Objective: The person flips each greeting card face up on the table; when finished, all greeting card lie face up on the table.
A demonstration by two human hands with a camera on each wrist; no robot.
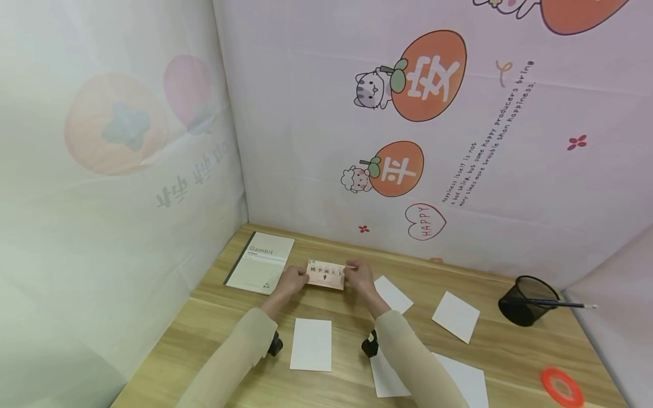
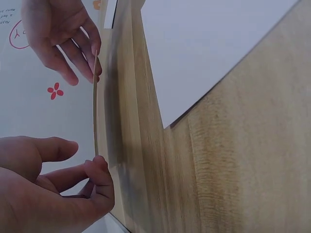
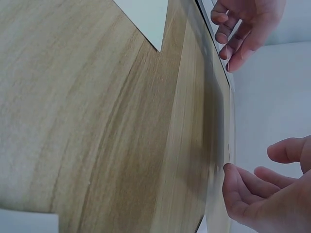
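A small pale-pink card [image 1: 325,274] printed with dark characters is held up by its two short ends near the back of the table. My left hand [image 1: 292,280] grips the left end, and my right hand [image 1: 361,276] grips the right end. Seen edge-on in the left wrist view, the card [image 2: 95,107] looks like a thin line, with curled left fingers [image 2: 101,177] at its near end. In the right wrist view the right fingertips [image 3: 232,177] meet the card's edge, while the thumb sits apart from it.
A notebook [image 1: 261,263] marked Gambit lies at the back left. One white sheet [image 1: 311,344] is between my forearms; several more, including one white sheet [image 1: 456,317], lie to the right. A black mesh cup [image 1: 525,311] with a pen and an orange-red ring [image 1: 562,387] are farther right.
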